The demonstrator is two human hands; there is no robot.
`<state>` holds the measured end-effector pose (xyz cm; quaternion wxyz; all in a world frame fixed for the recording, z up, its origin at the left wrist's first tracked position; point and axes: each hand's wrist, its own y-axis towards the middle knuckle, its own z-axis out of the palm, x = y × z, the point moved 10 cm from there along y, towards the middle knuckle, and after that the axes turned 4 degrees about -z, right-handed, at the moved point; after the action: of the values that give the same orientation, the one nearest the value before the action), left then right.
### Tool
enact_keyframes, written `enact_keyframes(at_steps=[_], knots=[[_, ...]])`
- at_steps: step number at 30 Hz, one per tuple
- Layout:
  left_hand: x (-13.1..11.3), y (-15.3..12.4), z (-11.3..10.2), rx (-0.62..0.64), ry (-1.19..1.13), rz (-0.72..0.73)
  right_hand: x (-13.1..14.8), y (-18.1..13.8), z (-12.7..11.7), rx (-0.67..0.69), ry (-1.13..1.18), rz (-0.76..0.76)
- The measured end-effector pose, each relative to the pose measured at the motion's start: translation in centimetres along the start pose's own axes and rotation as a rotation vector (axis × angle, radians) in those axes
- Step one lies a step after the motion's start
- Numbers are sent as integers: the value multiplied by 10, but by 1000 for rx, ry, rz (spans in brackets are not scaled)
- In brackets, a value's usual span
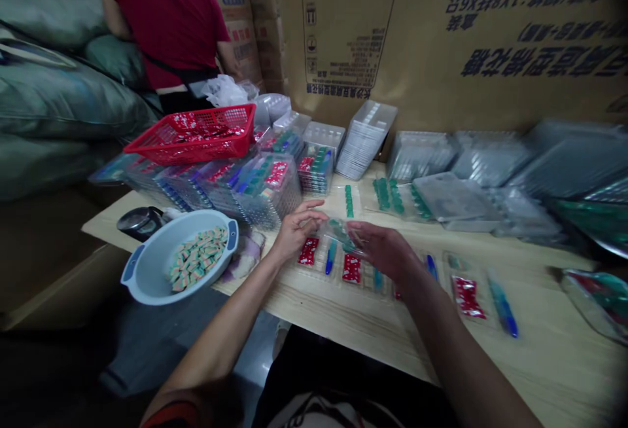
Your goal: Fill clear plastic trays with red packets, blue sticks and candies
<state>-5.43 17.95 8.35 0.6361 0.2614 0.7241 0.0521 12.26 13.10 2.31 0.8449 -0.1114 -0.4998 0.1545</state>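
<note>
Above the near edge of the table, a clear plastic tray [338, 228] with green pieces is held between my two hands. My right hand [385, 248] is closed on its right side. At the left end my left hand [297, 230] pinches the tray's edge, with some fingers stretched out above it. Below lie filled trays, each with a red packet [352, 268] and a blue-tipped stick [331, 256]. Another red packet [468, 297] and a blue pen-like stick [504, 307] are farther right. A strip of green pieces [349, 201] lies behind my hands.
A light blue basin [142, 271] of striped pieces stands at left. Behind it are stacked filled trays [275, 186] and a red basket [196, 150] of packets. Stacks of clear trays [366, 137] line a large carton [338, 35]. A person [161, 16] in red stands beyond.
</note>
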Motion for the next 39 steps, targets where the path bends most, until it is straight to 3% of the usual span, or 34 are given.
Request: enact_keyframes(at_steps=[5,8,12,17,23,26,28,31,34,36,39], knots=[[42,-20,-13,43,179,12,-26,16,10,-77,-281,-230],[59,-28,-16,94,226,21,-30,16,9,-175,-652,-341],[72,-31,-12,169,310,-63,-22,2,28,-216,-1210,-547],[80,-33,-14,155,269,-197,-24,-11,48,-209,-1619,-537],[88,-35,-13,204,333,-319,-28,-15,52,-151,-1784,-482],[71,-35,-1,173,513,-286,-31,-15,54,-124,-1797,-490],[52,-40,20,189,668,-201,-28,-15,54,-136,-1793,-504],[40,-59,60,382,819,-130,-14,-15,40,-230,-1787,-503],[47,-71,69,520,892,-214,2,-19,17,-298,-1788,-506],[45,-60,62,509,898,-263,9,-22,4,-297,-1786,-526],[39,-12,46,321,825,-357,12,-27,-7,-280,-1762,-547]])
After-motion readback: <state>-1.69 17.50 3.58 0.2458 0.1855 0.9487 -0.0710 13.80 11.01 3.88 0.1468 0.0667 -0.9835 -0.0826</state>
